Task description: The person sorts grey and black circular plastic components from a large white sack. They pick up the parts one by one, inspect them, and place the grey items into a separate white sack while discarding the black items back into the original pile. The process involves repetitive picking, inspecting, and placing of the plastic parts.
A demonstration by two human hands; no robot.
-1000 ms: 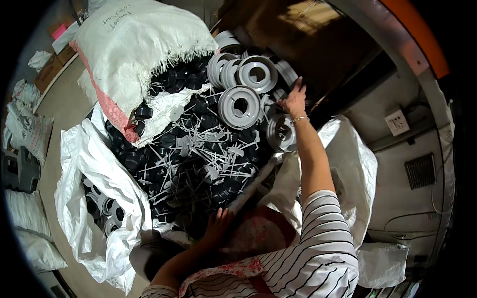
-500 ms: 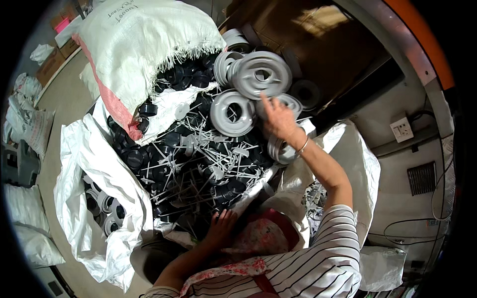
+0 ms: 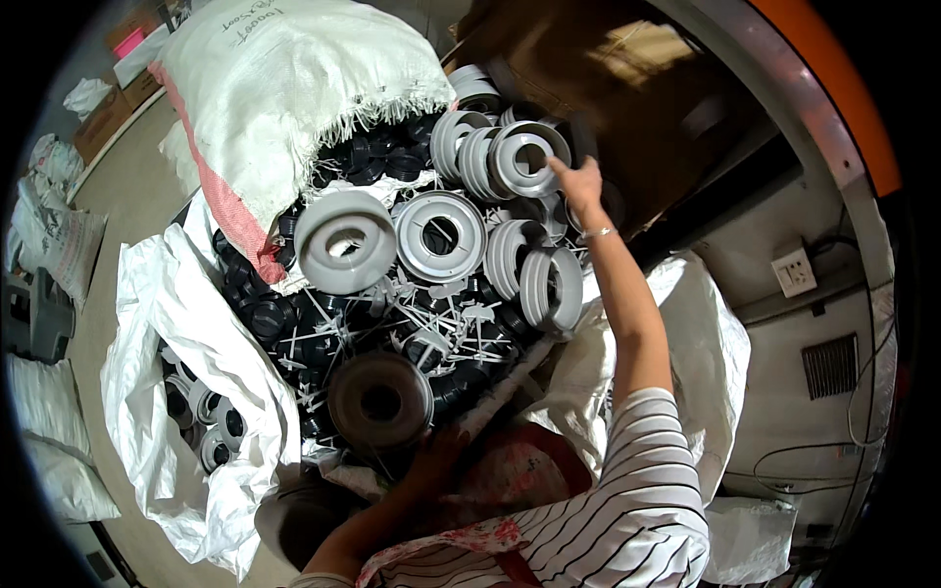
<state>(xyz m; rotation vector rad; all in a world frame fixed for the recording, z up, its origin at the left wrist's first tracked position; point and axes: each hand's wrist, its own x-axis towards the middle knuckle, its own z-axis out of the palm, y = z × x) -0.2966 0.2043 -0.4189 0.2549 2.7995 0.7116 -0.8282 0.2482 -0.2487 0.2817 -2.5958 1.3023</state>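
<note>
My right hand (image 3: 578, 184) reaches to the far right of the heap, thumb and finger spread, the thumb at the rim of a grey plastic ring (image 3: 512, 155). More grey ribbed rings lie around it. Down in shadow, my left hand (image 3: 438, 456) is beside a dark-looking ring (image 3: 358, 412); its fingers are too dark to make out. Another grey ring (image 3: 323, 260) shows slightly blurred at the left of the heap. A round grey ring with a flat face (image 3: 417, 260) lies in the middle. Beneath are black caps (image 3: 265, 316) and grey thin-stemmed pieces (image 3: 431, 343).
A large white woven sack (image 3: 294, 69) lies open-mouthed over the heap's far side. At left stands an open white bag (image 3: 235, 343) with grey rings inside. Another white bag (image 3: 711, 333) stands at right. A brown cardboard surface (image 3: 627, 98) and a wall socket (image 3: 794, 271) are beyond.
My right hand has moved farther away and slightly right. Several grey rings have shifted from the stack toward the left and toward me; one is now beside my left hand.
</note>
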